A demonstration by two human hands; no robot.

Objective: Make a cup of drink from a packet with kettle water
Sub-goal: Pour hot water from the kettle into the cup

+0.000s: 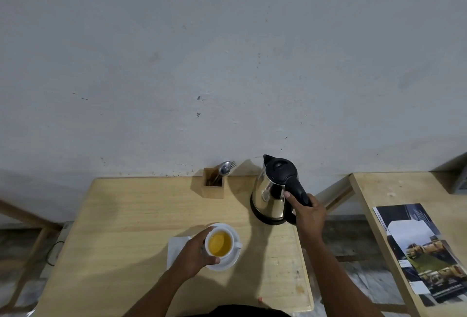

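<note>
A white cup (220, 243) holding yellow-orange liquid stands on a white saucer (233, 261) near the front of the wooden table (121, 228). My left hand (194, 253) wraps around the cup's left side. A steel kettle (271, 198) with a black lid and handle stands upright on its black base at the back right. My right hand (307, 212) grips the kettle's black handle. A white paper or packet (175, 248) lies flat under my left hand, partly hidden.
A wooden holder (213, 184) with a spoon and a fork stands by the wall, left of the kettle. A second wooden table (404, 190) on the right carries a printed magazine (424, 253). A gap separates the two tables.
</note>
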